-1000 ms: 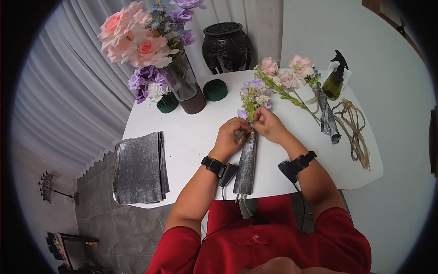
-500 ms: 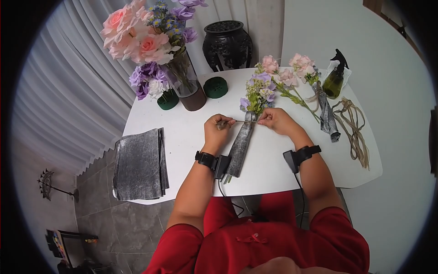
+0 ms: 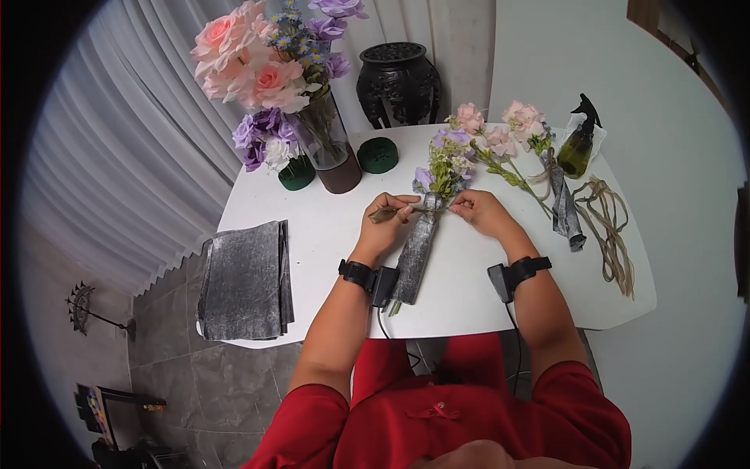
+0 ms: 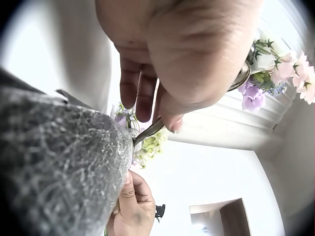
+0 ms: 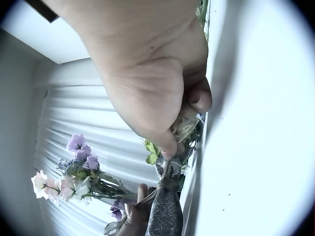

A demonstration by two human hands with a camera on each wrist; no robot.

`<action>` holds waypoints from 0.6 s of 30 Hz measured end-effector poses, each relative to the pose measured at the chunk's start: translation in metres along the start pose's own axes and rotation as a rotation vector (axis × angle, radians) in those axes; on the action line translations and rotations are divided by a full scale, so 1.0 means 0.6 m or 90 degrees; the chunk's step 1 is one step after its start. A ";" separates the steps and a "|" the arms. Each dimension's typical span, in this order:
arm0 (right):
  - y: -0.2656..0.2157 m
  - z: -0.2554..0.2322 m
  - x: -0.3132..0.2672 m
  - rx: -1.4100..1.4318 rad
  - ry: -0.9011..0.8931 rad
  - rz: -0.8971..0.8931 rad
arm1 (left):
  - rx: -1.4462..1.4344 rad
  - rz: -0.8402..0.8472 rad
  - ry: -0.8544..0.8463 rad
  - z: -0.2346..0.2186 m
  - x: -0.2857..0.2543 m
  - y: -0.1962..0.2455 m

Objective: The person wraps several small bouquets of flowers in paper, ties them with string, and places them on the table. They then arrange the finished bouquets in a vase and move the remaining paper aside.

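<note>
A small bouquet of lilac and pale green flowers (image 3: 445,168) lies on the white table, its stems rolled in dark grey wrapping paper (image 3: 416,262). A brownish ribbon (image 4: 147,132) goes round the neck of the wrap, just under the blooms. My left hand (image 3: 381,223) pinches one end of it between thumb and fingers, with a bunched length in the palm. On the other side, my right hand (image 3: 480,213) pinches the opposite end close to the neck. In the right wrist view, a band of the ribbon crosses the grey paper (image 5: 165,211).
Grey paper sheets (image 3: 246,281) are stacked at the left. Behind stand a glass vase (image 3: 320,133) of roses and a green foam block (image 3: 377,155). On the right lie pink flowers (image 3: 500,141), a second wrapped bunch (image 3: 564,207), loose ribbons (image 3: 609,242) and a spray bottle (image 3: 576,148).
My hands have moved apart from the bouquet's neck, drawing the ribbon out sideways between them. The wrap's lower end has swung left and back onto the table. The head view has shifted slightly.
</note>
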State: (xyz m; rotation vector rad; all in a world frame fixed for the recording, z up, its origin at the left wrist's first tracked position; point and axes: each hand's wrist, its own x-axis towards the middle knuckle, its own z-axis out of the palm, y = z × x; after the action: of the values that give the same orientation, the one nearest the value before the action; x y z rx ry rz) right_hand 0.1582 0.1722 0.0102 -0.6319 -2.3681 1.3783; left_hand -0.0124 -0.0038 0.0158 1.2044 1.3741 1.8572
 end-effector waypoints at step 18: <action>-0.113 0.059 -0.050 -0.049 0.130 -0.381 | 0.243 0.099 -0.046 0.040 -0.004 -0.011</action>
State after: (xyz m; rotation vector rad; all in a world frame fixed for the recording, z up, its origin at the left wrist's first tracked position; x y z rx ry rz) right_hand 0.1520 0.1013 0.0510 -0.0540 -2.1929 0.9152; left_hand 0.0095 0.0076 0.0109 1.5893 1.6870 1.6779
